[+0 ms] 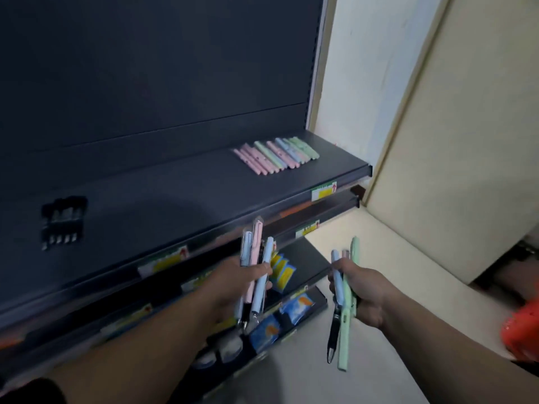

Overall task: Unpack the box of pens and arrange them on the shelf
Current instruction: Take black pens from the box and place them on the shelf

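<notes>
My left hand (236,284) grips a bunch of pastel pens (254,269), blue and pink, in front of the dark shelf (175,199). My right hand (364,293) grips another bunch of pens (345,301), blue, pink and green, held upright off the shelf's right end. Several pastel pens (277,154) lie side by side in a row at the far right of the shelf top. No pen box is in view.
A dark pack of small items (62,221) lies on the shelf at left. Lower shelves hold blue and yellow packets (283,271). Price labels (323,191) line the shelf edges. A cream wall (437,141) stands at right; something red (522,330) sits at the right edge.
</notes>
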Demonstrator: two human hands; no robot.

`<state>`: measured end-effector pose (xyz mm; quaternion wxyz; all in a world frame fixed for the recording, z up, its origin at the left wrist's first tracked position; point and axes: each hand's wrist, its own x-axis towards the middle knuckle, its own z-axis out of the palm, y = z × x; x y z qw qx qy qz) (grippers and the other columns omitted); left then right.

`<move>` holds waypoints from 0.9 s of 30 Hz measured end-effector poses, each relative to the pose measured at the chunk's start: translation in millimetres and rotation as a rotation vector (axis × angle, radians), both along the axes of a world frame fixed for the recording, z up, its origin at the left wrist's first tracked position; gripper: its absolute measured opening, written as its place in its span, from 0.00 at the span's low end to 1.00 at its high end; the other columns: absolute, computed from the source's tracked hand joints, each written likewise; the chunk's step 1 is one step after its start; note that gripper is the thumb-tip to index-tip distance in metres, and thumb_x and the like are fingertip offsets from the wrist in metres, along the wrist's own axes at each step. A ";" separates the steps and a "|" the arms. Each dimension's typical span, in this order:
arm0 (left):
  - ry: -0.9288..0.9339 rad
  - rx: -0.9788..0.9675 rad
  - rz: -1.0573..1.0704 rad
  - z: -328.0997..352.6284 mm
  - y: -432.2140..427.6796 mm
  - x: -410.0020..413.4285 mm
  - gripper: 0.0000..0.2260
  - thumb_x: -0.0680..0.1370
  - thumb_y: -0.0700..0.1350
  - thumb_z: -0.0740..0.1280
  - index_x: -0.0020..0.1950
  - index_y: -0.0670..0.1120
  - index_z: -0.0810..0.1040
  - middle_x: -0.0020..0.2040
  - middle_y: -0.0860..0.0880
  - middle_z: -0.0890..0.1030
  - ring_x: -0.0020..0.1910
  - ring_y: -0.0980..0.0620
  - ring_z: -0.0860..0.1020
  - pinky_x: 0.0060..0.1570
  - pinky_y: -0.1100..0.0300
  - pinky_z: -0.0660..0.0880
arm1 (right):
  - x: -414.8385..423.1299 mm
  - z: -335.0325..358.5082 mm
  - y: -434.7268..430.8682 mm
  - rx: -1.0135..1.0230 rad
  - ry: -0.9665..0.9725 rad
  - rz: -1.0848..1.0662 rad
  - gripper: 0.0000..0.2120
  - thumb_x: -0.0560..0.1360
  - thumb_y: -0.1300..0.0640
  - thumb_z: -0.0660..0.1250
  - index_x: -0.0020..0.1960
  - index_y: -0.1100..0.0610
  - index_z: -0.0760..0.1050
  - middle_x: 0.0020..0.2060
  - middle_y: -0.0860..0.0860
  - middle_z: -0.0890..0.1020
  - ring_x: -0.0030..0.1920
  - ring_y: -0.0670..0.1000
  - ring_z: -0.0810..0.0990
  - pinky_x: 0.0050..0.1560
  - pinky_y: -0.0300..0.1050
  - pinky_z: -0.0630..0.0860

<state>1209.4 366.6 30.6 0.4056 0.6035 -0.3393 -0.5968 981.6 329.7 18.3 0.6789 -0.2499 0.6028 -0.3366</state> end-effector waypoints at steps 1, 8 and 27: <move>0.008 -0.013 -0.018 2.9 -20.3 1.5 0.06 0.75 0.40 0.70 0.51 0.41 0.79 0.37 0.45 0.83 0.34 0.52 0.83 0.28 0.60 0.75 | 1.5 1.7 -17.4 -0.006 -0.004 -0.008 0.10 0.76 0.56 0.65 0.38 0.60 0.73 0.28 0.55 0.72 0.21 0.51 0.72 0.22 0.41 0.70; 0.039 -0.085 -0.055 46.1 -164.5 23.7 0.07 0.77 0.41 0.68 0.52 0.40 0.79 0.42 0.49 0.85 0.40 0.52 0.84 0.32 0.61 0.78 | 24.3 37.8 -148.8 -0.084 0.027 -0.007 0.10 0.74 0.54 0.68 0.45 0.62 0.75 0.36 0.57 0.74 0.29 0.53 0.72 0.30 0.45 0.71; 0.140 -0.082 0.357 75.9 -317.5 -9.5 0.14 0.71 0.39 0.73 0.55 0.38 0.77 0.40 0.43 0.84 0.37 0.46 0.83 0.33 0.54 0.79 | 64.0 88.7 -403.2 -0.175 -0.095 0.624 0.13 0.70 0.51 0.74 0.43 0.62 0.78 0.28 0.54 0.77 0.23 0.50 0.74 0.24 0.41 0.71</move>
